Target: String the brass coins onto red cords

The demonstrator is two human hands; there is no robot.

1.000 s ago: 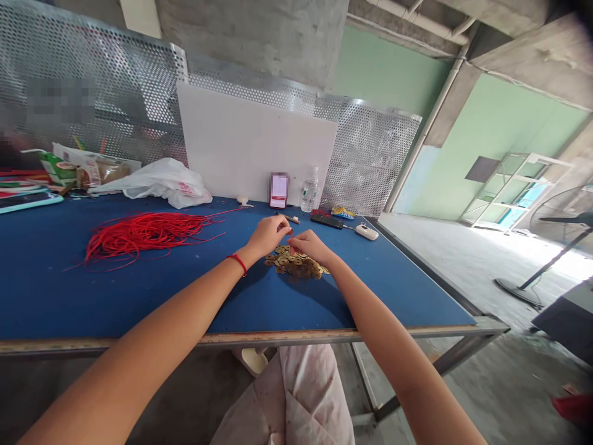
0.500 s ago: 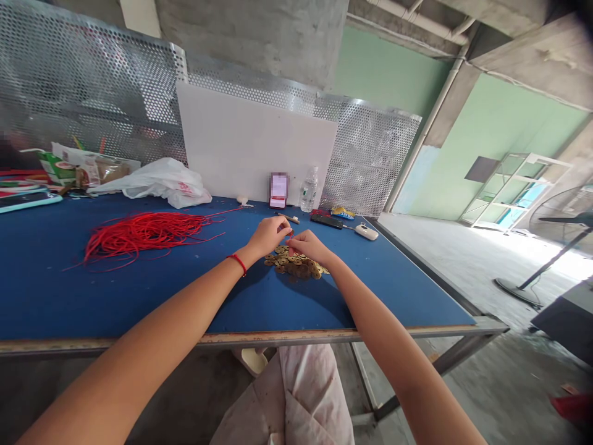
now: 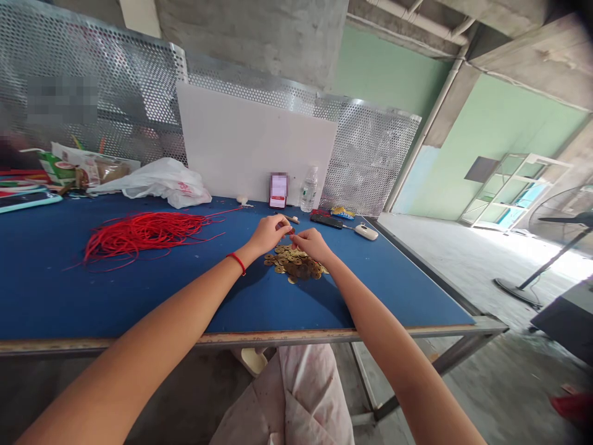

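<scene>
Head view: at the far left of the blue table lay a white plastic bag, with a loose bundle of red cord nearer in, one strand trailing toward the far edge. Mid-table, the left hand, a red bracelet at its wrist, had its fingers curled and its fingertips pinched together. The right hand pinched the same way, and the two met just above a pile of brass coins. A small dark piece showed at the left hand's fingertips, too small to identify. Beyond them stood a blurred phone and a water bottle; further right lay a black remote and a white mouse. For a piece this small, a firm fingertip pinch, with both hands close together and clear of the pile, would likely give the steadiest control.
</scene>
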